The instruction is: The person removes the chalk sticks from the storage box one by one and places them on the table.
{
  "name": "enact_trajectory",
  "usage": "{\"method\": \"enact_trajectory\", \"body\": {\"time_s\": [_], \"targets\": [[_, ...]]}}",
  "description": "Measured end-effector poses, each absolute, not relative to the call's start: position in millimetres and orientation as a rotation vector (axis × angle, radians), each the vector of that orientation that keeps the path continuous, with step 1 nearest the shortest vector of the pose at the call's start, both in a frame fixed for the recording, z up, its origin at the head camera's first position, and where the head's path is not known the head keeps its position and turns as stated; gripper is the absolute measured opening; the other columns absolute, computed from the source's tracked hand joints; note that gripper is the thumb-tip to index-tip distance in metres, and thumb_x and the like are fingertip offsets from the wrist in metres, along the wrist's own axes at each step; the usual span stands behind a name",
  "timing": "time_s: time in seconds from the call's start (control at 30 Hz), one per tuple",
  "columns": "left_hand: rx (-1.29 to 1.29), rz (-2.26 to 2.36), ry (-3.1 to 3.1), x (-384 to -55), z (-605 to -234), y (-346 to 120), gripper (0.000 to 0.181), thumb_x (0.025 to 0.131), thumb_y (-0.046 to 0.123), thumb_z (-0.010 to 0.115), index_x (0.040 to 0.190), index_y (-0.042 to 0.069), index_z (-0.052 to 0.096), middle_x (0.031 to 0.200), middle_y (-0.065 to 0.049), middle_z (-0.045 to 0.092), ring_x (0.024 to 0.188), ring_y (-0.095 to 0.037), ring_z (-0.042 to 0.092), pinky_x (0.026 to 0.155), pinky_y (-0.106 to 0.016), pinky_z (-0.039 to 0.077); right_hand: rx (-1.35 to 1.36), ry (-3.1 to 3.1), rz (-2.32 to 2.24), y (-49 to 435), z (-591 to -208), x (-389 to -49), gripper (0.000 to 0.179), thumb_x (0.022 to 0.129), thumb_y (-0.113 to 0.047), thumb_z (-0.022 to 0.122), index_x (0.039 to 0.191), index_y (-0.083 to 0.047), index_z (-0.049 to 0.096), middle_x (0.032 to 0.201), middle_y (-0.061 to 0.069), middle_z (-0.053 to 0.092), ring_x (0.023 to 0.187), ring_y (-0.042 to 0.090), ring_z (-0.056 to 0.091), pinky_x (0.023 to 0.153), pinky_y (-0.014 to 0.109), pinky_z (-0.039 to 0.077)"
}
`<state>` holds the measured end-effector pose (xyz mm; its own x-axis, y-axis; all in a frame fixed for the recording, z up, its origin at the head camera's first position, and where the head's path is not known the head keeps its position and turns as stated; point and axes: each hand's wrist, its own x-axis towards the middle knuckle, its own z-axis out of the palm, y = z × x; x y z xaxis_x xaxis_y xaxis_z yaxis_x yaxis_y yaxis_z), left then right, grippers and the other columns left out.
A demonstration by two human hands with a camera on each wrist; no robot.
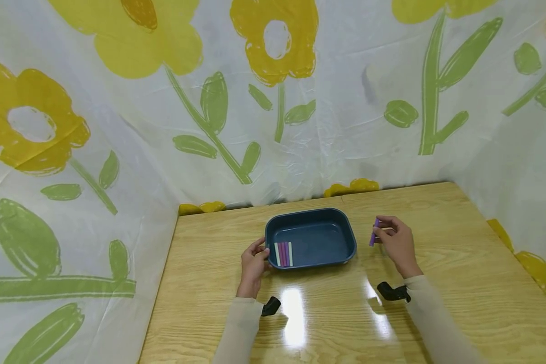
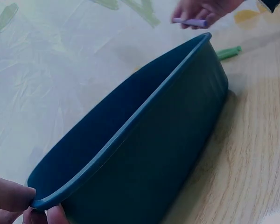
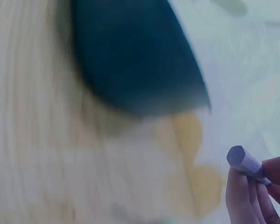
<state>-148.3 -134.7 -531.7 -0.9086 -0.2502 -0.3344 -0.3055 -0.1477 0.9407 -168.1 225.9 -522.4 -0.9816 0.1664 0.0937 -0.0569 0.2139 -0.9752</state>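
A dark blue rectangular tray (image 1: 323, 263) stands on the table. At its left end my left hand (image 1: 253, 265) grips the rim, thumb on top and fingers below, as the left wrist view shows by the tray wall (image 2: 168, 121). Inside the tray, several chalk sticks (image 1: 283, 254), whitish, pink and purple, lie side by side against the left end. Off the tray's right end, my right hand (image 1: 398, 246) pinches a purple chalk stick (image 1: 374, 232) between thumb and fingers, above the table. The right wrist view shows this purple chalk (image 3: 245, 162) end-on.
A green stick-like thing (image 2: 228, 52) lies on the table beyond the tray's far end in the left wrist view. The wooden table (image 1: 200, 303) meets a flower-patterned cloth (image 1: 346, 126) at the back and sides. Black wrist mounts (image 1: 391, 291) hang near both sleeves.
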Motion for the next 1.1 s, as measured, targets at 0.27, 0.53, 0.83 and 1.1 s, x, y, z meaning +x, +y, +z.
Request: {"method": "enact_trajectory", "body": {"time_s": [0.27,0.53,0.83,1.1], "targets": [[-0.661,2.260,2.023,-148,-532,-134,0.042,0.103,-0.005,0.057,0.145,-0.004,0.059,0.112,-0.010,0.052,0.086,-0.020,0.059,0.058,-0.023,0.051,-0.230,-2.427,1.686,272,-540,-164,0.039,0.105,-0.002,0.061,0.142,0.010,0.058,0.116,0.019,0.065,0.080,-0.009,0.064,0.072,0.023,0.062],[-0.658,2.270,2.022,-148,-533,-134,0.042,0.103,-0.005,0.057,0.145,-0.004,0.059,0.113,-0.011,0.053,0.086,-0.020,0.058,0.057,-0.023,0.051,-0.286,-2.549,1.476,288,-553,-164,0.036,0.104,-0.003,0.062,0.138,0.011,0.062,0.121,0.034,0.065,0.077,-0.019,0.052,0.065,0.011,0.053],[-0.672,2.257,2.032,-149,-534,-133,0.042,0.103,-0.005,0.057,0.145,-0.003,0.059,0.113,-0.011,0.053,0.087,-0.021,0.058,0.057,-0.022,0.051,-0.287,-2.670,1.350,289,-561,-162,0.037,0.104,-0.005,0.064,0.137,0.010,0.063,0.118,0.033,0.067,0.091,0.026,0.071,0.063,0.012,0.048],[-0.673,2.250,2.040,-148,-533,-133,0.042,0.103,-0.004,0.057,0.144,-0.004,0.060,0.112,-0.011,0.053,0.085,-0.021,0.059,0.057,-0.024,0.052,-0.227,-2.666,1.309,291,-567,-164,0.036,0.103,-0.003,0.064,0.136,0.011,0.062,0.116,0.035,0.067,0.101,0.048,0.069,0.062,0.012,0.048]]}}
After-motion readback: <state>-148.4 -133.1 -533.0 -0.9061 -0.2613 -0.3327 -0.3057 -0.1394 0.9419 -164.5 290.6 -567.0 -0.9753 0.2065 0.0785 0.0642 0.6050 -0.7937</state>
